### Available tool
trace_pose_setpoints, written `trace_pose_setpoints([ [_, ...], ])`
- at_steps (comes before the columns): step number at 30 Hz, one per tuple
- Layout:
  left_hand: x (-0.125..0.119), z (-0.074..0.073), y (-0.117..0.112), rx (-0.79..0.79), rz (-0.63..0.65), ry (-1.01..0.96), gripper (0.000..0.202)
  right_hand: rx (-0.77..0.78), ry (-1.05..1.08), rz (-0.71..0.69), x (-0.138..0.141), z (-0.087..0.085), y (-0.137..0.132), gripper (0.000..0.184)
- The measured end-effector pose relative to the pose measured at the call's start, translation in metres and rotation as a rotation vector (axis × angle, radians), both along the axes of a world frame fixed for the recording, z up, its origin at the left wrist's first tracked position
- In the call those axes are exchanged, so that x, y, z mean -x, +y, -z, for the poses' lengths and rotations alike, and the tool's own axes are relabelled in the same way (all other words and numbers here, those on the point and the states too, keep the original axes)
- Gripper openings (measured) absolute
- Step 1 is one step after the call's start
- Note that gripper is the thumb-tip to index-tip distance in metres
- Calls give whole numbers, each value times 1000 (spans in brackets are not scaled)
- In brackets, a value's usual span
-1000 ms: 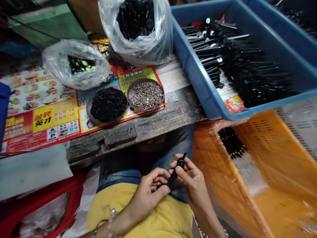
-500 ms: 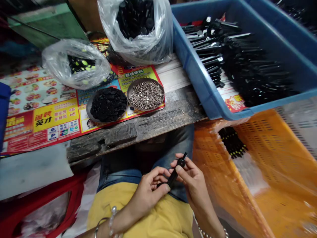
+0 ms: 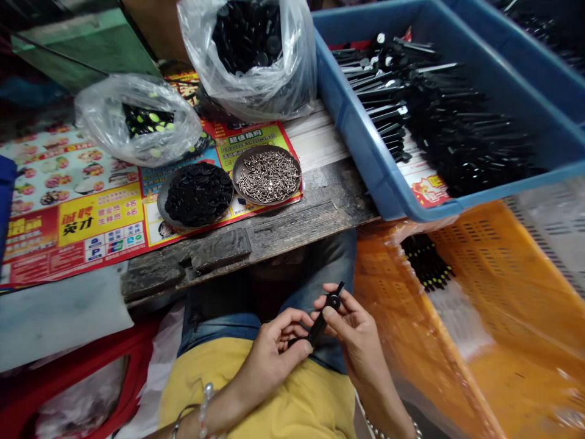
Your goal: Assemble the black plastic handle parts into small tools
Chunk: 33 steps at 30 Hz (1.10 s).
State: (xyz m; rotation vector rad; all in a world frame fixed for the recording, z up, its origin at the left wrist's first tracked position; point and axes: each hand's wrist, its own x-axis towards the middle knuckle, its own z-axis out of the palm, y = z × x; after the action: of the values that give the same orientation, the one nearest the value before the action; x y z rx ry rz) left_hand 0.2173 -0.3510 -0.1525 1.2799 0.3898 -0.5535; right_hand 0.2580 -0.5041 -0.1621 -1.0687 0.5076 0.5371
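Over my lap I hold a slim black plastic part (image 3: 322, 318) with both hands. My left hand (image 3: 274, 350) pinches its lower end, fingers curled. My right hand (image 3: 354, 326) grips the upper end, where a round knob sits, with thumb and fingers closed on it. On the worn wooden table (image 3: 292, 228) above stand a dish of black round caps (image 3: 197, 194) and a dish of small metal screws (image 3: 267, 175).
A blue bin (image 3: 365, 146) of black stick-like parts stands at the right of the table. An orange crate (image 3: 493, 317) lined with plastic holds several finished pieces beside my knee. Two clear bags of black parts (image 3: 249, 49) (image 3: 137, 119) sit at the back. A red stool (image 3: 68, 378) is at lower left.
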Motion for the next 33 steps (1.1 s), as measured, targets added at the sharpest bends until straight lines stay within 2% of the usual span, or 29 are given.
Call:
trace_pose_setpoints([
  [12,2,0,1,21,-7,-11,17,45,-68,-48,2,1,0,34],
  [33,1,2,1,2,-10,4,18,63,-37,-12,1,-1,2,36],
])
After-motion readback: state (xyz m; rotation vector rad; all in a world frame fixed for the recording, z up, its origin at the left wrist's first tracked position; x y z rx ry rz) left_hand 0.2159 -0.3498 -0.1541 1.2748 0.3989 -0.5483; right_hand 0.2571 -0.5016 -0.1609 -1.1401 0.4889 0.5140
